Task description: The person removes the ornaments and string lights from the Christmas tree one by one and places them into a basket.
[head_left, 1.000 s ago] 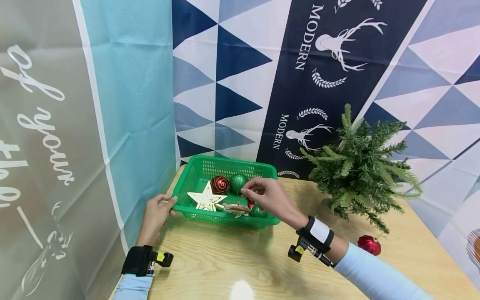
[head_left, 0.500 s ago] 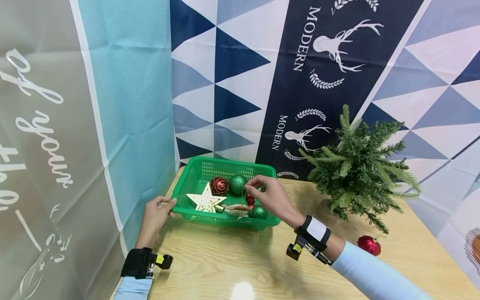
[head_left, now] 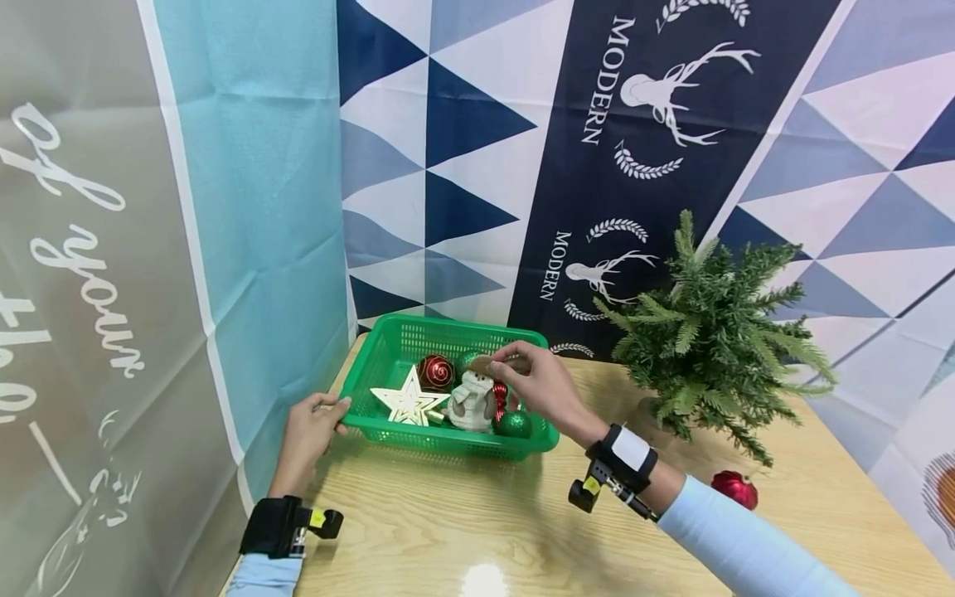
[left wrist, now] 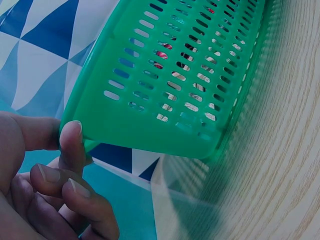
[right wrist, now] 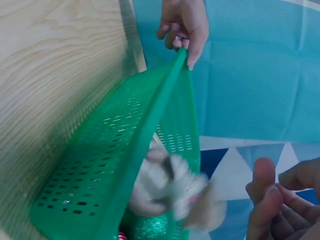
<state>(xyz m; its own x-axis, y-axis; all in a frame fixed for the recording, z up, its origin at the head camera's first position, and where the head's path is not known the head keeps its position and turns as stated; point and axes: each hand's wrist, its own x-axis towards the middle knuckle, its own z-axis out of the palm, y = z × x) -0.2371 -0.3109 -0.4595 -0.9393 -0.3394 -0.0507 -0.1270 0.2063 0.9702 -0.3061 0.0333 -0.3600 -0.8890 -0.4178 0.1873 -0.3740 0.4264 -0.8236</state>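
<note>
My left hand (head_left: 307, 431) pinches the near left corner of a green plastic basket (head_left: 440, 440) between thumb and fingers; the basket's slotted wall (left wrist: 150, 127) fills much of the left wrist view. Over the basket, my right hand (head_left: 545, 385) holds a snowman ornament (head_left: 472, 404) by its top, thumb and forefinger meeting near its brown hat. The snowman hangs upright and is blurred in the right wrist view, where a hanging loop cannot be made out. Around it in the basket lie a gold star (head_left: 410, 400), a dark red ball (head_left: 436, 373), a green glitter ball (head_left: 515, 424) and a red twisted ornament (head_left: 500, 400).
A small artificial pine tree (head_left: 716, 332) stands on the wooden table (head_left: 418, 514) at the right. A red ball ornament (head_left: 734, 489) lies in front of it, beside my right sleeve. Patterned cloth walls (head_left: 477, 149) rise behind and to the left.
The snowman ornament has been lifted and turned from lying flat to hanging upright, now covering part of the far green ball. My left hand stays on the basket corner.
</note>
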